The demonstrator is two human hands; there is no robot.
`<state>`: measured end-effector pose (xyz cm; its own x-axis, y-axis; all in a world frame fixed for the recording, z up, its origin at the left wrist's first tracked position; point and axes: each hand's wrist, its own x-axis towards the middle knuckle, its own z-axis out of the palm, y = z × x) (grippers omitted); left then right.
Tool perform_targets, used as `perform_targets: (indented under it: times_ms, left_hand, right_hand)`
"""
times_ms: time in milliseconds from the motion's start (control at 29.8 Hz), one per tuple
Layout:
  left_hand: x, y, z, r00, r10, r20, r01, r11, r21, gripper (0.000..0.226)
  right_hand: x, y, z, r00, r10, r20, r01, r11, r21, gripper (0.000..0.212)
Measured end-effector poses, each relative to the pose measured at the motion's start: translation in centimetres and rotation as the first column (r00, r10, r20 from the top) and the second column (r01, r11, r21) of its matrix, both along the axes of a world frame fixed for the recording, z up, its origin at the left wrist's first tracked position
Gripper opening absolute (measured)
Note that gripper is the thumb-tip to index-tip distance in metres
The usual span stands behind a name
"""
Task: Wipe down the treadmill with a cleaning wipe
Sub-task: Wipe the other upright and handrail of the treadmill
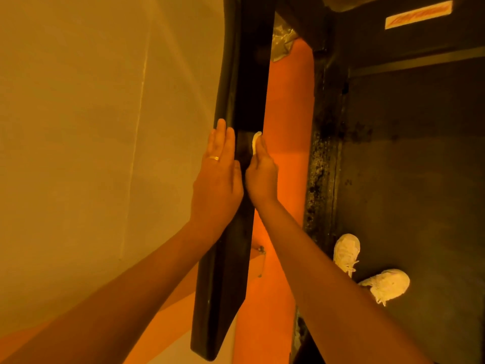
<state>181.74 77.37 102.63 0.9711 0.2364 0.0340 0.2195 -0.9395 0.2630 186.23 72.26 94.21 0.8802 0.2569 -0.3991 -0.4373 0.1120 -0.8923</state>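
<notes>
The treadmill's black left handrail [244, 82] runs from the top of the view down to the bottom centre. My left hand [219, 169], with a ring on one finger, lies flat with straight fingers against the rail's left side. My right hand [262, 172] presses a small white cleaning wipe [256, 143] against the rail's right edge, fingers curled round it. Most of the wipe is hidden under the fingers. The dark treadmill belt [420, 166] lies to the right, below.
An orange panel [286, 127] stands between the rail and the belt's dirty side rail [322, 166]. My two white shoes [367, 269] stand on the belt. A pale wall [91, 127] fills the left. A crumpled plastic piece [282, 38] sits near the top.
</notes>
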Motion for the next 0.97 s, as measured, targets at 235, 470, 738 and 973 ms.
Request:
perform_targets:
  times_ms: [235,470,738,973]
  left_hand:
    - [0.0,-0.1,0.0,1.0,0.002,0.015,-0.002,1.0,0.003,0.059]
    - [0.0,-0.1,0.1,1.0,-0.01,0.016,0.01,1.0,0.004,0.059]
    - [0.2,-0.4,0.3,1.0,-0.008,0.011,0.008,1.0,-0.007,0.059]
    - [0.0,-0.3,0.1,0.999,-0.005,0.033,0.005,1.0,0.006,0.058]
  right_hand:
    - [-1.3,-0.2,-1.2,0.987,0.097,0.124,-0.081,0.988,-0.132,0.05]
    - [1.3,0.6,-1.7,0.995,0.048,0.093,-0.037,0.992,-0.117,0.051]
    - [-5.4,-1.4,-0.1,0.991,0.071,0.11,-0.077,0.996,0.055,0.05]
    - [1.1,1.0,-2.1,0.995,0.005,0.099,0.0,0.999,-0.047,0.05]
